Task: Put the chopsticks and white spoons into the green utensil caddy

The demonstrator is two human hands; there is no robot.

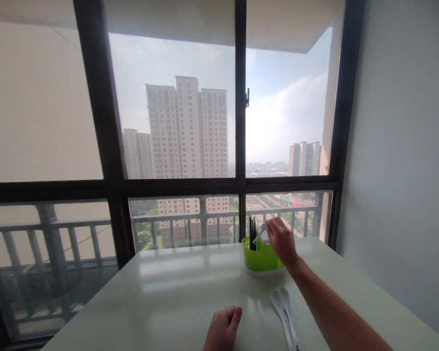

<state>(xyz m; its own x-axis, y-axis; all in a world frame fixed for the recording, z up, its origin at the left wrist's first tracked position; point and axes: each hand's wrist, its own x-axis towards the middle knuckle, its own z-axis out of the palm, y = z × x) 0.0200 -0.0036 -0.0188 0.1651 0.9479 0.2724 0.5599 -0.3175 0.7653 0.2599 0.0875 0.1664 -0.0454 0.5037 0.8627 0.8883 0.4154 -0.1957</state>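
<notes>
While the right hand [281, 240] pinches a white spoon [259, 233] by its handle, bowl end tilted down over the green holder [260, 258], that spoon sits at the holder's rim, partly above the compartment; whether it is going in or coming out cannot be told. Dark chopsticks [252, 229] stand upright in the holder's left side, and something pale shows behind the spoon, too small to name. Two more white spoons [286, 312] lie side by side on the surface [168, 297], nearer the person, bowls pointing away, touching or almost so. Judging by this, the sorting looks partway: one spoon at the holder, two lying loose. The left hand [223, 329] rests on the surface near the lower edge, fingers loosely curled, holding nothing.

The surface is pale, glossy and reflects the window. Behind it runs a dark-framed window with a balcony railing and tall apartment blocks beyond; a plain white wall closes the right side.
</notes>
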